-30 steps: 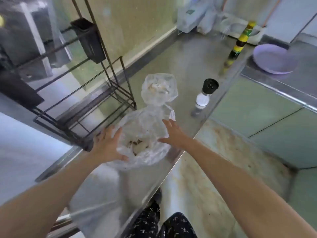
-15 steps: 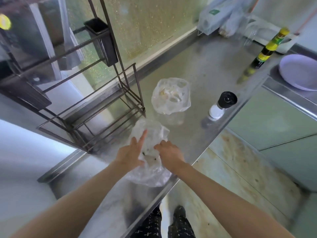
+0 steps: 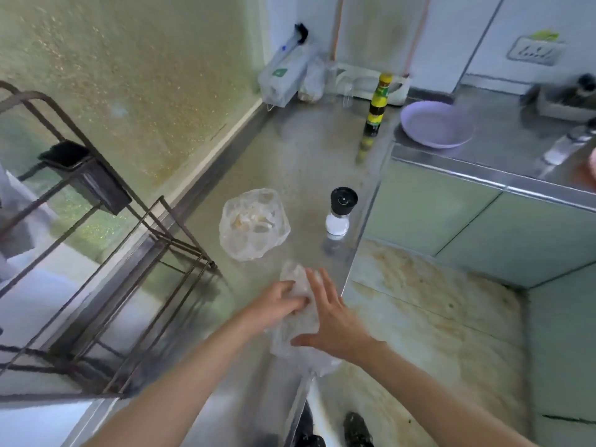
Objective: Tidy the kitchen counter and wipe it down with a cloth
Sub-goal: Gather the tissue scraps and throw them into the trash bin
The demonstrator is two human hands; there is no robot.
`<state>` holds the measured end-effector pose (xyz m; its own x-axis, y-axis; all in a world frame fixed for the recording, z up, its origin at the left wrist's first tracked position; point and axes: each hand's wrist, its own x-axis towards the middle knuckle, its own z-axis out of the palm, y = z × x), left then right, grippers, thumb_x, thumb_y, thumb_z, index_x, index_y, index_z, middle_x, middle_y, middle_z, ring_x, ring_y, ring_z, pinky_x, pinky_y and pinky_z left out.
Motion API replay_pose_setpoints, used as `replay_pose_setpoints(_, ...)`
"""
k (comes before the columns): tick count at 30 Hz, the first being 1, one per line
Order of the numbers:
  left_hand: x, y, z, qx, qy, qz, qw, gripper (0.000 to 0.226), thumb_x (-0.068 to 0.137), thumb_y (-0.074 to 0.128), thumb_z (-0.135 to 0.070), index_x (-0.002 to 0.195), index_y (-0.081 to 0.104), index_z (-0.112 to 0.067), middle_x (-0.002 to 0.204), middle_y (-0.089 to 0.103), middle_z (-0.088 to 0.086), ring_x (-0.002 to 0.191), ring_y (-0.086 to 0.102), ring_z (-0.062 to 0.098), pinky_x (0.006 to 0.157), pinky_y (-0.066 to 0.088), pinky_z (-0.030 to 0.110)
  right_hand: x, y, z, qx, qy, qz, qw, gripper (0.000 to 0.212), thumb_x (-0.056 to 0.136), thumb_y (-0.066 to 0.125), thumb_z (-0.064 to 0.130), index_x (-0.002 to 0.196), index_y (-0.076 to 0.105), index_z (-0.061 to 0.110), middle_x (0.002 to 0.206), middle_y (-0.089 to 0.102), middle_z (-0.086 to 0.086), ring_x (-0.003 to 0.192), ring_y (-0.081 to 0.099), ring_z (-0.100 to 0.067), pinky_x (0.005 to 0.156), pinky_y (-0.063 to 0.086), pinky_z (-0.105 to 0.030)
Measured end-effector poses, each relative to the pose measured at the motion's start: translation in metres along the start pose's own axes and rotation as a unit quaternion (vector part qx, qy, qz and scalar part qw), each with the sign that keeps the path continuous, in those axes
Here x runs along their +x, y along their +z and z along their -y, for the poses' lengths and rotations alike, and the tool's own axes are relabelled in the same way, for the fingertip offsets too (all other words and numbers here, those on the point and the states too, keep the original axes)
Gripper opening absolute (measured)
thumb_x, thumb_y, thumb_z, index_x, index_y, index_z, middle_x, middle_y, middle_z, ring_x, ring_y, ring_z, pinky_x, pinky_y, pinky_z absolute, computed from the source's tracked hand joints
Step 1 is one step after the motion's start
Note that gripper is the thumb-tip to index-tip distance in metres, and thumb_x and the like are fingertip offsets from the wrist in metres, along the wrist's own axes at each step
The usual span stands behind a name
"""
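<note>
A crumpled clear plastic bag lies at the front edge of the steel counter. My left hand is closed on the bag's upper part. My right hand rests against the bag's right side with its fingers spread. A second clear bag with pale food scraps inside sits just beyond, apart from both hands. A salt grinder with a black cap stands to its right near the counter edge.
A dark wire rack with a black cup stands at the left. At the far end are a yellow-labelled sauce bottle, a lilac bowl and bagged items. The tiled floor lies to the right.
The near bag was spread open between my hands; it is now bunched into a narrow bundle. My hands have come together on it, and the view has tilted up toward the far end.
</note>
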<state>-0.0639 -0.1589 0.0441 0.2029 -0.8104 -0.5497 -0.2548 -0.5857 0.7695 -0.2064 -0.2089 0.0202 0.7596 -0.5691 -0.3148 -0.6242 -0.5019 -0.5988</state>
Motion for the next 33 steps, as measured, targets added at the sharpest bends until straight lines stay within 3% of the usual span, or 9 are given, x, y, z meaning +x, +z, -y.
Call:
replay_pose_setpoints(2,0.01,0.017,-0.016,-0.021,0.002,0.068,0.997,0.015,0.088,0.056,-0.01,0.078,0.055,-0.021,0.068,0.056,-0.006,0.057,0.053,0.0,0.053,0.039,0.005,-0.007,-0.003,-0.013,0.033,0.047,-0.053,0.997,0.107,0.077,0.071,0.04,0.146,-0.009,0.032,0.157,-0.013,0.003,0.133,0.038,-0.029,0.099,0.043,-0.04)
replay_pose_setpoints(4,0.02,0.037,-0.028,-0.046,0.002,0.137,0.99,0.007,0.088,0.06,-0.013,0.094,0.059,-0.013,0.082,0.064,0.0,0.071,0.06,0.005,0.066,0.046,0.007,-0.018,-0.01,-0.031,0.049,0.09,-0.109,0.989,0.089,0.082,0.067,0.03,0.147,0.006,0.027,0.155,0.009,-0.002,0.115,0.055,-0.03,0.087,0.049,-0.038)
replay_pose_setpoints(7,0.032,0.074,-0.045,0.006,0.02,0.212,0.977,0.069,0.074,0.072,-0.033,0.129,0.042,-0.004,0.124,0.056,0.009,0.111,0.056,0.016,0.097,0.043,0.024,-0.044,-0.017,-0.066,0.09,0.165,-0.175,0.966,0.068,0.085,0.062,0.018,0.142,0.026,0.02,0.135,0.04,-0.007,0.099,0.061,-0.032,0.077,0.048,-0.038)
replay_pose_setpoints(10,0.04,0.125,-0.057,0.177,0.104,0.17,0.964,0.077,0.076,0.072,-0.03,0.137,0.027,-0.015,0.129,0.045,0.007,0.115,0.05,0.018,0.095,0.042,0.028,-0.086,-0.013,-0.111,0.158,0.267,-0.24,0.92,0.055,0.082,0.058,0.005,0.133,0.041,0.019,0.116,0.054,-0.009,0.097,0.06,-0.034,0.072,0.045,-0.033)
replay_pose_setpoints(15,0.044,0.208,-0.049,0.417,0.187,0.263,0.849,0.056,0.084,0.062,-0.034,0.131,0.039,-0.015,0.13,0.044,0.006,0.119,0.047,0.021,0.1,0.039,0.031,-0.196,0.017,-0.189,0.185,0.408,-0.283,0.848,0.047,0.079,0.041,-0.008,0.118,0.054,0.013,0.1,0.053,-0.008,0.085,0.055,-0.031,0.065,0.041,-0.031)
replay_pose_setpoints(20,0.045,0.305,-0.018,0.486,0.111,0.334,0.8,0.039,0.085,0.061,-0.019,0.121,0.051,-0.007,0.124,0.053,0.012,0.111,0.053,0.022,0.091,0.039,0.025,-0.338,0.089,-0.271,0.258,0.575,-0.317,0.709,0.042,0.086,0.034,-0.006,0.121,0.056,0.002,0.126,0.051,-0.016,0.113,0.052,-0.035,0.091,0.044,-0.037)
replay_pose_setpoints(24,0.045,0.419,-0.005,0.497,0.122,0.363,0.779,0.024,0.087,0.058,-0.011,0.11,0.055,-0.006,0.112,0.057,0.008,0.1,0.051,0.017,0.081,0.036,0.023,-0.426,0.167,-0.335,0.295,0.669,-0.332,0.596,0.031,0.087,0.036,-0.002,0.109,0.058,0.003,0.118,0.053,-0.018,0.101,0.055,-0.034,0.073,0.038,-0.03)
replay_pose_setpoints(29,0.061,0.572,0.034,0.495,0.164,0.441,0.731,0.023,0.085,0.059,-0.007,0.083,0.049,-0.027,0.1,0.056,0.003,0.095,0.054,0.019,0.085,0.041,0.03,-0.48,0.248,-0.426,0.31,0.734,-0.362,0.485,0.037,0.085,0.032,-0.007,0.117,0.05,0.0,0.12,0.044,-0.019,0.098,0.052,-0.039,0.079,0.04,-0.036)
replay_pose_setpoints(33,0.081,0.654,0.077,0.516,0.196,0.45,0.702,0.012,0.086,0.059,-0.01,0.093,0.054,-0.019,0.099,0.056,-0.001,0.097,0.057,0.018,0.077,0.042,0.019,-0.494,0.324,-0.498,0.326,0.766,-0.368,0.414,0.035,0.083,0.039,-0.004,0.118,0.044,0.002,0.123,0.038,-0.022,0.103,0.049,-0.043,0.083,0.042,-0.04)
